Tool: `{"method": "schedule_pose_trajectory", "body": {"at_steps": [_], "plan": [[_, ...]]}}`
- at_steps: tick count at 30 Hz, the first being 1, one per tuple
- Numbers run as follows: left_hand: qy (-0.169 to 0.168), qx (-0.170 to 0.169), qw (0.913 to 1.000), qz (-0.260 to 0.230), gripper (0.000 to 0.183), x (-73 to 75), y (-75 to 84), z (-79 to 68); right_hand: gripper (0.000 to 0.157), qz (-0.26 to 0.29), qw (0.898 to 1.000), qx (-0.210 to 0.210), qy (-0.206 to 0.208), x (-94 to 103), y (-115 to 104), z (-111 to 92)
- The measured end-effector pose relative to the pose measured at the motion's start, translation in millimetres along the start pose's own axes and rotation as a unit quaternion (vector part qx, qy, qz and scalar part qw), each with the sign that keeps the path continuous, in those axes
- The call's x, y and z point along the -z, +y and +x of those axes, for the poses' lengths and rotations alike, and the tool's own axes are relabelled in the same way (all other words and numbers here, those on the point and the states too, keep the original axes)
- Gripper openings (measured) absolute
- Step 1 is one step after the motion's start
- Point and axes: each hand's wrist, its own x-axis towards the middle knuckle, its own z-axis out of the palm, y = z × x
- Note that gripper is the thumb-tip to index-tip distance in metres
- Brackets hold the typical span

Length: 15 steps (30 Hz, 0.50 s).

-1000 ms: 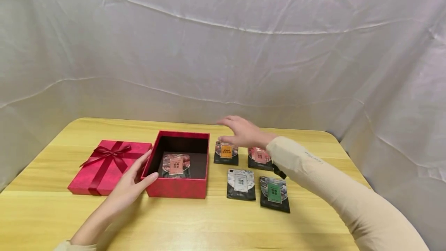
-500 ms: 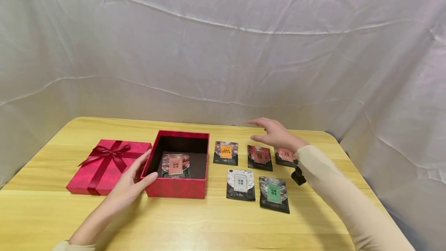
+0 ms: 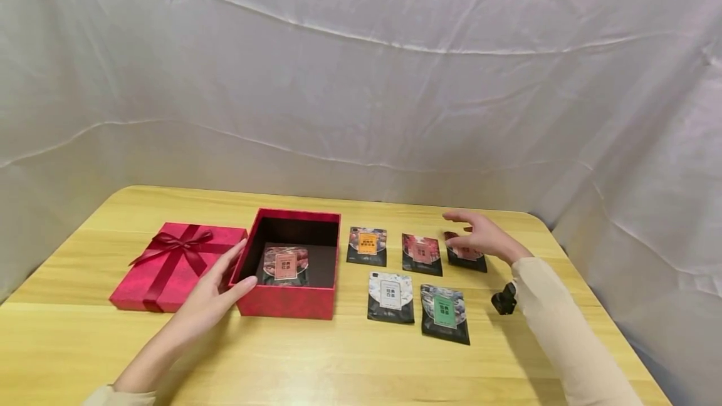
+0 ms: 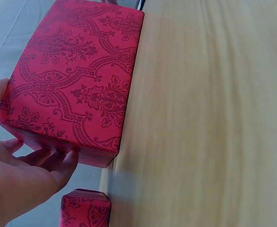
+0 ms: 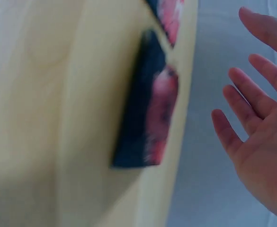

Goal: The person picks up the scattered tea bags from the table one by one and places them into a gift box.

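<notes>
My left hand [image 3: 211, 296] rests at the front-left corner of a red patterned gift box [image 3: 287, 302]. Its thumb touches the front rim and its fingers lie along the left wall, also seen against the box [image 4: 76, 71] in the left wrist view. Inside the box lies a tea packet [image 3: 286, 265] with a pink label. My right hand [image 3: 482, 235] hovers with spread fingers over the far-right red tea packet [image 3: 468, 257], covering part of it. The right wrist view shows that hand [image 5: 261, 109] holding nothing, beside a blurred red-and-black packet [image 5: 162, 118].
A red lid [image 3: 177, 268] with a ribbon bow lies left of the box. Right of it lie packets with orange [image 3: 367, 246], red [image 3: 422, 254], white [image 3: 390, 297] and green [image 3: 445, 314] labels on the wooden table [image 3: 316, 362]. A pale curtain [image 3: 361, 80] hangs behind.
My right hand has moved right, from above the orange-label packet past the middle red one to the far-right packet. My left hand stays at the box.
</notes>
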Motion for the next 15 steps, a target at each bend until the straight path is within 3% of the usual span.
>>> {"method": "schedule_pose_trajectory", "body": {"at_steps": [9, 15], "plan": [[0.001, 0.001, 1.0000, 0.007, 0.074, -0.9, -0.5, 0.2, 0.077, 0.048, 0.999, -0.014, 0.013, 1.7, 38.7, -10.3], [0.000, 0.002, 1.0000, 0.002, 0.074, -0.8, -0.1, 0.0, 0.086, 0.052, 0.998, -0.031, 0.017, 2.7, 56.5, -15.5]]}}
